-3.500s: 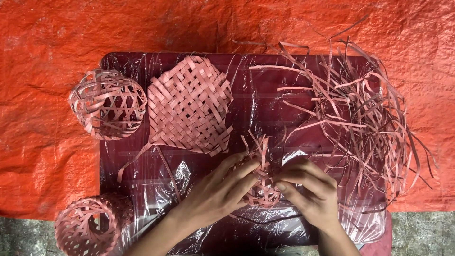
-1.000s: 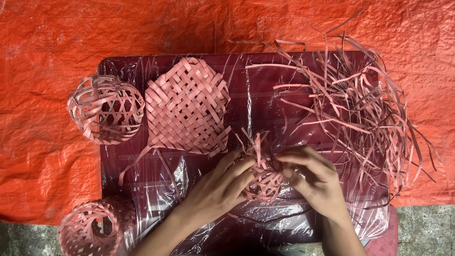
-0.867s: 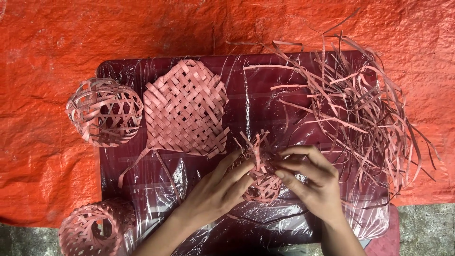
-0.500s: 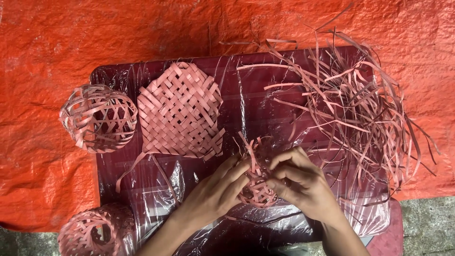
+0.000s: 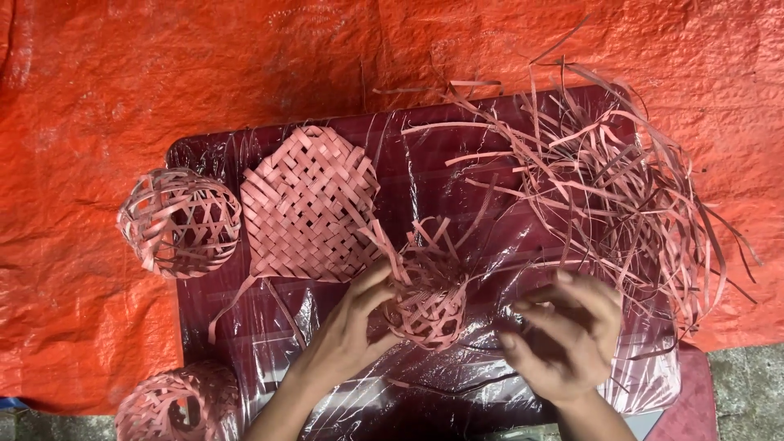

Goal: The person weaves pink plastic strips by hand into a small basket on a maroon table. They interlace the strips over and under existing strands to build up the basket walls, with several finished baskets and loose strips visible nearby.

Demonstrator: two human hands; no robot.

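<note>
Left hand: the left hand (image 5: 347, 335) comes in from 6 o'clock and grips the half-woven ball (image 5: 426, 300), fingers curled round its left side, thumb and fingertips touching the weave.
Right hand: the right hand (image 5: 563, 331) sits at 3 o'clock of the ball, just beside it but apart from it. Fingers are bent loosely inward; whether they pinch a strip I cannot tell, as the hand is blurred.
Half-woven ball: pink strip weave, rounded at the bottom, with loose strip ends sticking up at 12 o'clock. It lies near the middle of the table, held just above the plastic sheet (image 5: 457, 384).
Table: dark red table (image 5: 425, 139) covered by clear crinkled plastic, set on an orange tarpaulin (image 5: 204, 65).
Flat woven mat: the flat woven mat (image 5: 309, 204) lies at 10 o'clock of the ball, with one trailing strip reaching toward it.
Loose strips: a tangled pile of pink strips (image 5: 621, 196) at 2 o'clock, spilling over the table's right edge.
Finished balls: one open-weave ball (image 5: 180, 222) at 9 o'clock, at the table's left edge; another open-weave ball (image 5: 175, 404) at 7 o'clock, cut by the frame.
</note>
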